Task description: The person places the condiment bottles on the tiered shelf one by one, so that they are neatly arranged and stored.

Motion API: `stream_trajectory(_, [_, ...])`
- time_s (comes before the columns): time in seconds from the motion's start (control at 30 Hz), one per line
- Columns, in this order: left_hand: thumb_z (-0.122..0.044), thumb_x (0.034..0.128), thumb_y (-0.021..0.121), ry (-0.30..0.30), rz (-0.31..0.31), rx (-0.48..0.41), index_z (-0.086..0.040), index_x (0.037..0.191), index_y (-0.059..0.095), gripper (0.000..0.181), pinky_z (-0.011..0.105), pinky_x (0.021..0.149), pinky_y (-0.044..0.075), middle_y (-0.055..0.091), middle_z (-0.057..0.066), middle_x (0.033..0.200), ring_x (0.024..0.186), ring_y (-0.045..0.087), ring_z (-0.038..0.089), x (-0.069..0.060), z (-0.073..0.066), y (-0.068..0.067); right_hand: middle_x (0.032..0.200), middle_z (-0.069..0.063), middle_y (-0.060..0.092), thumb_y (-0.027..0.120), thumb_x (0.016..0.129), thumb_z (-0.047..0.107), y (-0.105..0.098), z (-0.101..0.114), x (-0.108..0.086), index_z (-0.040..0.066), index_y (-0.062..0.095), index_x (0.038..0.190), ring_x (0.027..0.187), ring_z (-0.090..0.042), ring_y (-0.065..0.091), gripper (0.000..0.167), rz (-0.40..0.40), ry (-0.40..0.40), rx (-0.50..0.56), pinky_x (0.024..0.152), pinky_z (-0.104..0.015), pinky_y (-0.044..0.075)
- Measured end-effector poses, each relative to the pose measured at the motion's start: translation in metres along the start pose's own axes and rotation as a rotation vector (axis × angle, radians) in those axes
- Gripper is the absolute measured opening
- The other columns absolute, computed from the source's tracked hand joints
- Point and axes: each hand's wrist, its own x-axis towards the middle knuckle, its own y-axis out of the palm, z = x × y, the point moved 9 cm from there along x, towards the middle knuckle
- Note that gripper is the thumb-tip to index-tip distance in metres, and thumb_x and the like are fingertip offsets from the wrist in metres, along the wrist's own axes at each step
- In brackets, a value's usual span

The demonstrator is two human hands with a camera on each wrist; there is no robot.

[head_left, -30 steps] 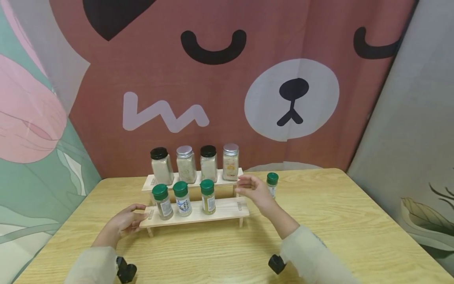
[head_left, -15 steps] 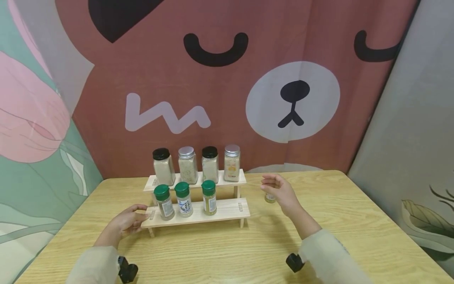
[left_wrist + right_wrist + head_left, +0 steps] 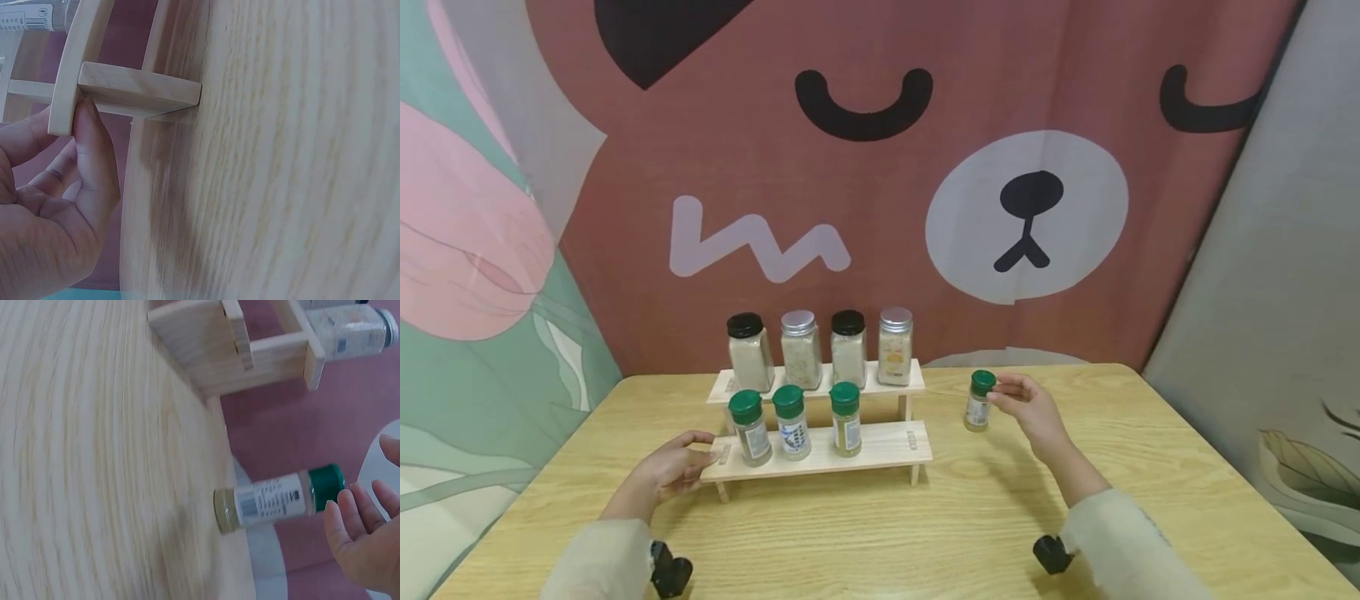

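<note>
My left hand (image 3: pixel 672 468) pinches the left end of a two-step wooden spice rack (image 3: pixel 880 446); in the left wrist view the thumb and fingers (image 3: pixel 94 147) lie on either side of the lower board's end. A spice jar with a green cap (image 3: pixel 977 402) stands upright on the table right of the rack. Just right of that jar is my right hand (image 3: pixel 1030 412), its fingers apart and loosely bent. In the right wrist view the fingertips (image 3: pixel 334 515) are at the jar's green cap (image 3: pixel 326 486); whether they touch it I cannot tell.
Three green-capped jars (image 3: pixel 793 429) stand on the rack's lower step, with a gap toward its right end. Several taller square jars (image 3: pixel 848 354) with black or silver lids fill the upper step. A curtain (image 3: pixel 880 208) hangs behind the wooden table (image 3: pixel 865 542).
My right hand has moved right, from the rack's right end past the lone green-capped jar to its right side, so the jar shows fully. My left hand has stayed on the rack.
</note>
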Motion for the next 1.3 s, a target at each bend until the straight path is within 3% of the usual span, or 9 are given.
stream_trajectory(0.23, [-0.004,0.0837,0.052,-0.002,0.002,-0.004,0.004,0.121,0.027,0.046,0.021,0.053,0.042,0.053,0.005,0.075,0.059,0.053,0.009,0.000,-0.002,0.000,0.116,-0.022,0.042,0.057,0.084,0.022,-0.013,-0.012,0.006,-0.005,0.037,0.121,0.099,-0.024,0.044,0.050,-0.056,0.050,-0.082,0.086,-0.038,0.037])
stream_trajectory(0.53, [-0.005,0.0844,0.052,-0.005,-0.001,-0.007,0.004,0.121,0.027,0.045,0.021,0.052,0.042,0.053,0.004,0.074,0.059,0.052,0.009,-0.001,0.000,0.000,0.124,-0.023,0.036,0.060,0.081,0.022,-0.007,-0.018,0.018,-0.002,0.031,0.128,0.112,-0.034,0.035,0.060,-0.016,0.067,-0.063,0.092,-0.045,0.029])
stream_trajectory(0.93, [-0.004,0.0842,0.051,0.013,0.027,-0.033,0.004,0.120,0.027,0.043,0.020,0.051,0.040,0.053,0.004,0.074,0.058,0.052,0.008,0.004,-0.003,0.002,0.118,-0.022,0.040,0.060,0.081,0.018,0.005,-0.024,0.031,-0.002,0.032,0.128,0.104,-0.028,0.041,0.058,0.019,0.032,0.004,0.090,-0.041,0.032])
stream_trajectory(1.1, [-0.003,0.0840,0.050,-0.002,0.012,-0.035,0.004,0.119,0.028,0.042,0.020,0.051,0.040,0.054,0.003,0.073,0.058,0.052,0.009,0.002,0.000,0.000,0.118,-0.021,0.041,0.061,0.081,0.018,0.009,-0.028,0.032,-0.001,0.035,0.127,0.105,-0.030,0.041,0.056,0.006,0.044,0.014,0.090,-0.041,0.033])
stream_trajectory(1.3, [-0.003,0.0843,0.050,-0.003,0.009,-0.035,0.004,0.119,0.028,0.042,0.020,0.051,0.041,0.054,0.003,0.073,0.058,0.054,0.009,0.001,0.000,0.001,0.114,-0.020,0.045,0.060,0.081,0.016,0.009,-0.025,0.033,-0.002,0.039,0.123,0.099,-0.023,0.045,0.051,-0.027,0.020,-0.014,0.085,-0.035,0.037])
